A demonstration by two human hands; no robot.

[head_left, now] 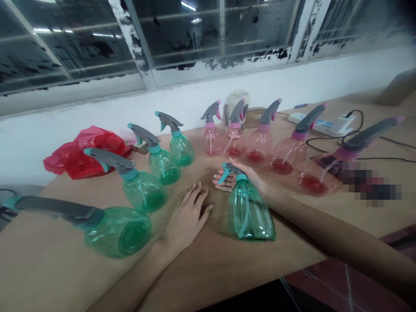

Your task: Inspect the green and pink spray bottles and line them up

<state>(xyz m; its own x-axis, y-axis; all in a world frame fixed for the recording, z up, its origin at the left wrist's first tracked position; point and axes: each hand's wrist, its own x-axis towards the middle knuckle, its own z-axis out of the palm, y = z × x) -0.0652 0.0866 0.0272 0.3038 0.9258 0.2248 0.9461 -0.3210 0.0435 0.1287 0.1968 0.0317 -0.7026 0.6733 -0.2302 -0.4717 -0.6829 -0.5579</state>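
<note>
Green spray bottles (143, 188) stand in a curve left of the left grip (190, 216), which lies spread and flat on the brown surface (211, 268), pinching nothing. Just right of it, the right grip (234, 177) is wrapped round the neck of another green bottle (248, 212) standing between both grips. Pink spray bottles (260, 145) line up beyond, to its right.

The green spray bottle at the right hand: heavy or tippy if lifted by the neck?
Probably light: the green spray bottle looks empty through its clear walls. Likely steady on its wide base, though a push near the trigger could tip it. Smooth plastic may slip.
</note>
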